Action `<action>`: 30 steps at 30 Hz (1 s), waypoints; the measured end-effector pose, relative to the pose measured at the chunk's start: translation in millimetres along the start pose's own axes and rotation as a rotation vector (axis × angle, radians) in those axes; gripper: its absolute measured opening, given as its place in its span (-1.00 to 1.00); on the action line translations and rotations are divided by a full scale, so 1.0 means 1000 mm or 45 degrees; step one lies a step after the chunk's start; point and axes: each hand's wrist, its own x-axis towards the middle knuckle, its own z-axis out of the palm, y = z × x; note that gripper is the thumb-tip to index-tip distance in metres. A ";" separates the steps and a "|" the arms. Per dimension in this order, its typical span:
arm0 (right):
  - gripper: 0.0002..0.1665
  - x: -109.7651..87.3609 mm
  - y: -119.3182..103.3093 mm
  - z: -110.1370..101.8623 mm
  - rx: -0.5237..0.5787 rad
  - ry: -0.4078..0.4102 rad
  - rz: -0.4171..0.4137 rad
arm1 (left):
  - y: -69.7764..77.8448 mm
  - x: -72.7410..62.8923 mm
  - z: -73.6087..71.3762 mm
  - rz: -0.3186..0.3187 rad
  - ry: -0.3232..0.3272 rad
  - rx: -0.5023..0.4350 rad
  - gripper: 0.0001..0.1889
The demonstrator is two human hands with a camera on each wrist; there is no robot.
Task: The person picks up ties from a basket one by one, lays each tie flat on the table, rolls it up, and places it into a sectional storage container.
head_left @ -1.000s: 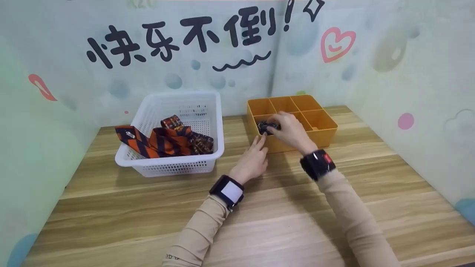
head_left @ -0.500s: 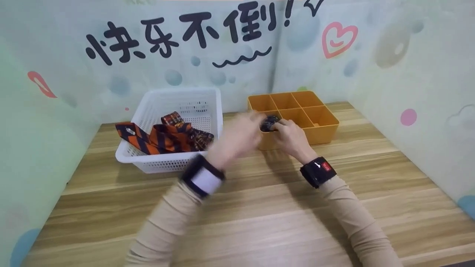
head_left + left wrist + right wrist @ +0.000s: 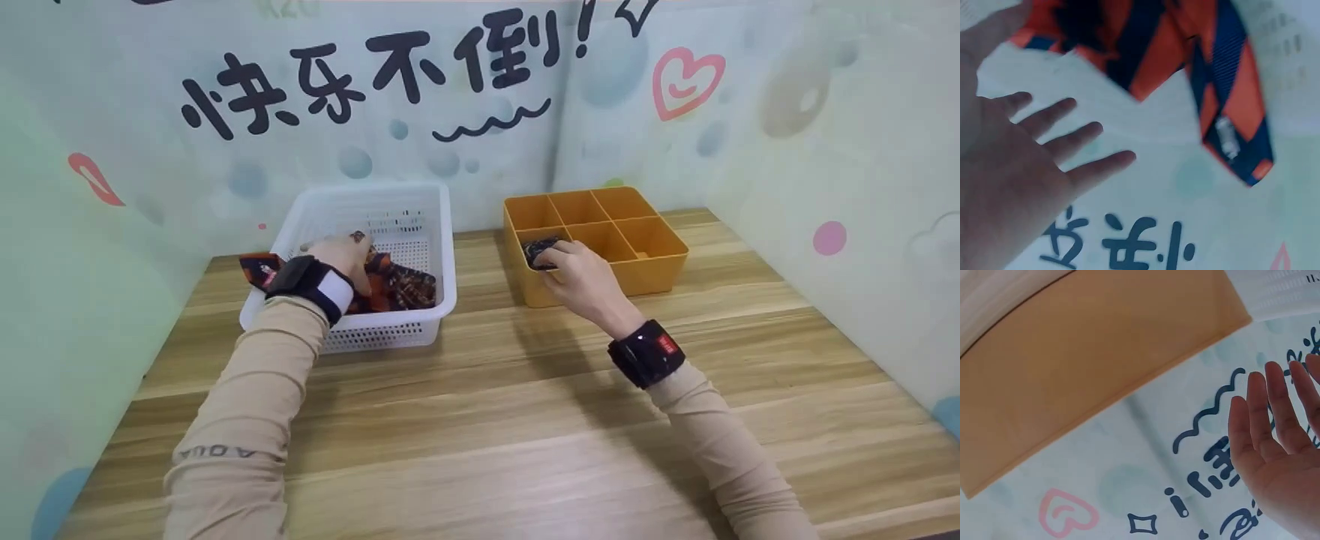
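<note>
My left hand [image 3: 341, 259] reaches into the white basket [image 3: 382, 337] at the left, over a tie with orange and navy stripes [image 3: 1140, 50]. In the left wrist view its fingers are spread, with the thumb overlapping the striped tie. A dark multicoloured patterned tie [image 3: 412, 287] lies at the right inside the basket. My right hand [image 3: 583, 281] is at the front left compartment of the orange-yellow divided box [image 3: 645, 277], its fingertips on a dark, bundled patterned cloth [image 3: 537, 249]. The right wrist view shows the fingers of that hand nearly straight.
The box's other compartments stand behind and to the right of the dark bundle. One end of the striped tie [image 3: 261, 268] hangs over the basket's left rim. Printed walls [image 3: 495, 172] enclose the wooden table [image 3: 525, 420] at the back and sides.
My left hand has left the box and swung left into the basket, over the striped tie. My right hand has stayed at the front left compartment with the dark bundle.
</note>
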 end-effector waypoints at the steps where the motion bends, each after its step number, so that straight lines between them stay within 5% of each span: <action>1: -0.87 0.000 -0.002 -0.001 0.005 -0.002 -0.012 | -0.001 0.002 0.005 -0.002 -0.023 0.021 -0.11; 9: -0.89 0.003 -0.011 -0.004 0.021 -0.018 -0.060 | -0.013 0.009 0.019 0.025 -0.005 0.027 -0.56; 15: -0.90 0.005 -0.013 -0.006 0.024 -0.040 -0.073 | -0.033 0.002 0.009 0.150 -0.013 -0.323 -0.68; 22: -0.90 0.005 -0.019 -0.014 0.136 -0.086 -0.081 | -0.043 -0.017 -0.015 0.352 0.319 -0.575 -0.70; 30: -0.89 0.004 -0.036 -0.023 0.359 -0.087 -0.106 | -0.005 -0.044 -0.049 0.427 0.588 -0.755 -0.68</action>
